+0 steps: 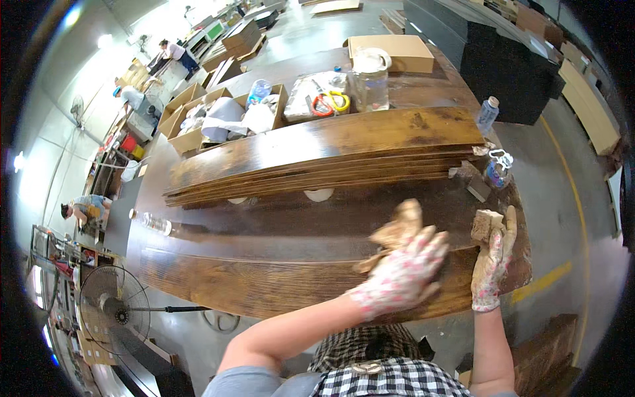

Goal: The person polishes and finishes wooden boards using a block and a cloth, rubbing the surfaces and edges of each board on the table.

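A long dark-brown wood-grain board (pixel 264 284) lies along the near edge of the table. My left hand (pixel 400 274), in a white glove with pink spots, is over the right part of this board. Its fingers grip a crumpled, brown-stained rag (pixel 403 225), slightly blurred. At the board's right end, my right hand (pixel 493 264), in a matching glove with stained fingers, holds a brownish sponge-like block (pixel 486 225) at its fingertips. Beyond the hands, a stack of similar boards (pixel 317 152) lies across the table.
A clear plastic bottle (pixel 157 223) lies at the left. Another bottle (pixel 487 114) and a jar with a white tie (pixel 499 169) stand right. Behind the stack are cartons of rags (pixel 225 119), scissors (pixel 331 102) and a clear jug (pixel 372 83). A floor fan (pixel 116 304) stands left; people work farther off.
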`<control>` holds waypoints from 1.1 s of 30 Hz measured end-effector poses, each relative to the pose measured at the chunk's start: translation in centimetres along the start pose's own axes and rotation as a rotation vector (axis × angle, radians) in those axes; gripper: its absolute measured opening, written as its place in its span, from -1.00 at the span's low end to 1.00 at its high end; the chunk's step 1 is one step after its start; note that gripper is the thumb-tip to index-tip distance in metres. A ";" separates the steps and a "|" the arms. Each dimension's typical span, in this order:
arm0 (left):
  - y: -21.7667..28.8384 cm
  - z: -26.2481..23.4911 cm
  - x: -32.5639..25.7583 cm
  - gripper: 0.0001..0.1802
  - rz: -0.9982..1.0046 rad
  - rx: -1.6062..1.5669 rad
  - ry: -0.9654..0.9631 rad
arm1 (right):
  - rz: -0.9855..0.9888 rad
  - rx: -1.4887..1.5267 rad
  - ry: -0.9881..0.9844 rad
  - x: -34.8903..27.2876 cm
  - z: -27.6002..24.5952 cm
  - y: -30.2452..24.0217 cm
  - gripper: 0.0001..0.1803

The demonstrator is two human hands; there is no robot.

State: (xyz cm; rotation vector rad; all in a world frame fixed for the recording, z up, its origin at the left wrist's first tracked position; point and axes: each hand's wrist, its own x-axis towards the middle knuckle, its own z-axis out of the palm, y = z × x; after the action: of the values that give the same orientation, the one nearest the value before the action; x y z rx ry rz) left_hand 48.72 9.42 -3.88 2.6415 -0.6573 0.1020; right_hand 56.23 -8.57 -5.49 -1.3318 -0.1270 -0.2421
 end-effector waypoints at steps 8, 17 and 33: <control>0.4 -0.6 -1.3 -0.18 -0.107 0.131 -0.118 | 0.012 -0.040 0.410 0.6 -4.5 0.0 -0.34; 3.6 4.4 9.7 -0.29 0.241 -0.022 -0.109 | -0.108 -0.014 0.405 -0.5 -2.8 -1.1 -0.21; 2.0 -0.3 -3.4 -0.28 -0.247 0.039 -0.045 | -0.100 -0.356 -0.029 -0.1 -3.6 -0.5 -0.11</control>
State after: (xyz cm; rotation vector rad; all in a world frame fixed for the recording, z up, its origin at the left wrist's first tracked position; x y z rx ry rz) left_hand 44.80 9.43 -3.41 2.7452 -0.3414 -0.0163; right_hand 55.85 -12.14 -5.89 -1.6859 -0.1810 -0.3409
